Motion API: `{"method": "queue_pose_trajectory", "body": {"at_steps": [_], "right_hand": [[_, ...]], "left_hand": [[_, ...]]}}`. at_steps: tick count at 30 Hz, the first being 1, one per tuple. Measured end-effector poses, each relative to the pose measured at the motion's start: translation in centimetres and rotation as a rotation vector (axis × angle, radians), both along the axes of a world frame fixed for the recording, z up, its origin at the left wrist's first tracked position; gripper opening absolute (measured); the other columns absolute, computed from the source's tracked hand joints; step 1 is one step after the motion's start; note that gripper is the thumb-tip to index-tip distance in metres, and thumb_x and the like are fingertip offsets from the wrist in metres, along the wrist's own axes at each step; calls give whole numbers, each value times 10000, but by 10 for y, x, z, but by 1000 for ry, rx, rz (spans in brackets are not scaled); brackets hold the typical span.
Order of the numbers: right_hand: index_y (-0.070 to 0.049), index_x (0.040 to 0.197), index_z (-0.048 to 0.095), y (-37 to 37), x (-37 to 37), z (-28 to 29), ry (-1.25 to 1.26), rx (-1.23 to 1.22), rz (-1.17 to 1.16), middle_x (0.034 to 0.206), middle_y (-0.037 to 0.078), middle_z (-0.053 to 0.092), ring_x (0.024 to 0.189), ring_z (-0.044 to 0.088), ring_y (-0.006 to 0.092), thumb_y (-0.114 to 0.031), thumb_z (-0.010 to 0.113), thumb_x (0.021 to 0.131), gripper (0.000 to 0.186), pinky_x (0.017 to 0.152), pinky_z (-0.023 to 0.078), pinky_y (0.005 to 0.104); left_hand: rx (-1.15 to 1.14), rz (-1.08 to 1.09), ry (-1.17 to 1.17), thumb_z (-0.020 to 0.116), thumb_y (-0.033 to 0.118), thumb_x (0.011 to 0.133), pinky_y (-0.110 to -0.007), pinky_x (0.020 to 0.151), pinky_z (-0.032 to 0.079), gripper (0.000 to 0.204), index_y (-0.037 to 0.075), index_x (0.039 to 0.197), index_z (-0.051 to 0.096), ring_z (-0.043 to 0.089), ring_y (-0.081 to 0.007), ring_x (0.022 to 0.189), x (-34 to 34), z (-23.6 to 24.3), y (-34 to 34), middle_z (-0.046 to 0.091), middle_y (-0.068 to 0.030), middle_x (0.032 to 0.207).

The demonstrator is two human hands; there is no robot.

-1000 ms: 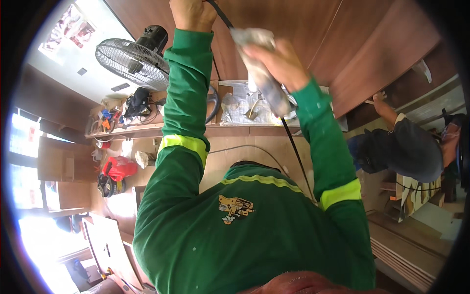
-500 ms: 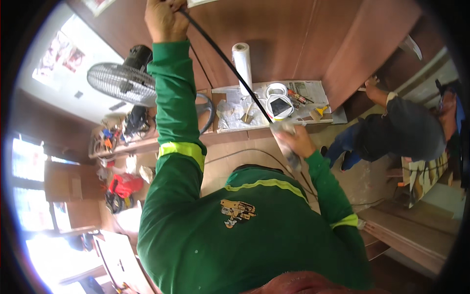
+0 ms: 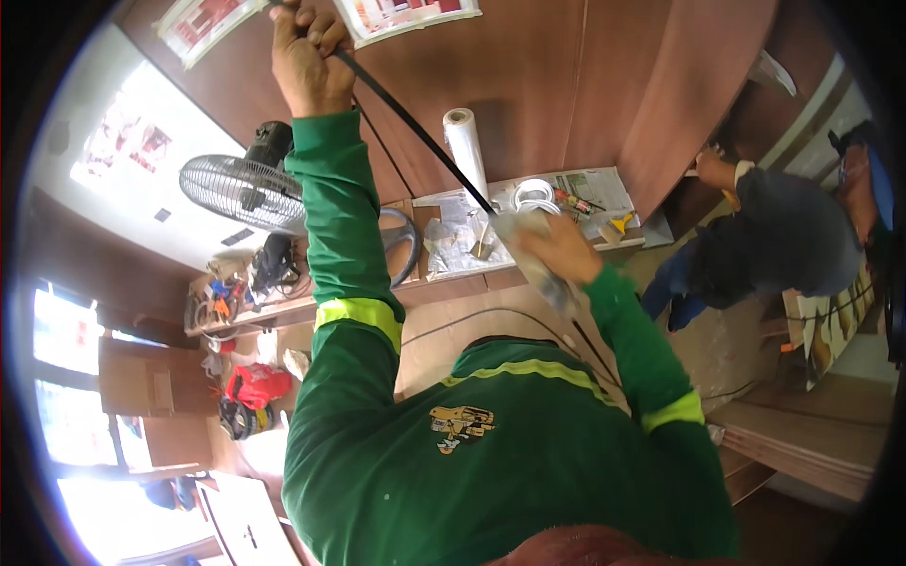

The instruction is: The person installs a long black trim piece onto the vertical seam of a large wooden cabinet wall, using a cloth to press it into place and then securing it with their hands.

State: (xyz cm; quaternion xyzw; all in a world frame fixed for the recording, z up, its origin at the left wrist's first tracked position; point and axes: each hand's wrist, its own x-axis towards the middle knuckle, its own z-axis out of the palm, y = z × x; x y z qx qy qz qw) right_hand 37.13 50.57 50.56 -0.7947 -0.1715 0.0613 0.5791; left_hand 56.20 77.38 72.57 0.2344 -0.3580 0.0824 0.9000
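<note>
My left hand [image 3: 316, 71] is raised at the top of the head view, its fingers wrapped round a long black cable [image 3: 401, 108]. From there the cable slants down to the right. My right hand [image 3: 564, 247] is closed on a pale, greyish cloth [image 3: 536, 269], which is wrapped round or laid along the cable; its exact material is blurred. Below the cloth the cable runs on toward my waist. Behind my hands, a roll of clear plastic film [image 3: 464, 156] stands on a shelf [image 3: 481, 283], near a coil of white cable [image 3: 536, 195].
A black fan [image 3: 241, 189] and a dark steering-wheel-like ring [image 3: 401, 247] are at the left. A yellow tool [image 3: 620, 224] lies on the shelf's right part. At the right, a person [image 3: 783, 231] in dark clothes reaches toward the wall. Stacked boards [image 3: 802, 434] lie below that person.
My right hand and the cloth have moved up and left along the cable. My left hand still grips it. The view has shifted, showing more of the pictures on the upper wall.
</note>
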Motion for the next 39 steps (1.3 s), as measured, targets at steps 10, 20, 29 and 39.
{"method": "queue_pose_trajectory", "body": {"at_steps": [10, 20, 29, 39], "right_hand": [[26, 1185, 656, -34, -61, -81, 248, 231, -134, 1020, 15, 681, 909, 590, 91, -172, 661, 908, 341, 829, 496, 266], [1, 961, 734, 89, 96, 165, -139, 297, -118, 814, 25, 691, 700, 602, 92, -251, 730, 825, 286, 643, 494, 277], [7, 1082, 698, 82, 57, 96, -80, 454, 1, 866, 20, 694, 760, 614, 77, -242, 685, 902, 308, 682, 514, 273], [-6, 1123, 672, -78, -121, -232, 179, 85, -310, 920, 80, 704, 800, 626, 148, -149, 619, 905, 266, 742, 511, 309]], "left_hand": [[-15, 11, 16, 478, 287, 1054, -163, 434, 303, 277, 34, 1145, 545, 342, -46, 557, -7, 9, -11, 427, 24, 764], [-39, 110, 85, 492, 295, 1053, -155, 416, 294, 248, 65, 1124, 550, 336, -28, 528, -25, 20, -28, 423, 48, 749], [17, 118, 71, 515, 305, 1043, -155, 438, 292, 277, 62, 1174, 530, 330, -31, 546, -22, 16, -3, 416, 50, 754], [95, 248, 72, 477, 279, 1058, -140, 422, 290, 234, 74, 1129, 566, 336, -21, 532, -14, 10, -21, 434, 67, 747]]}}
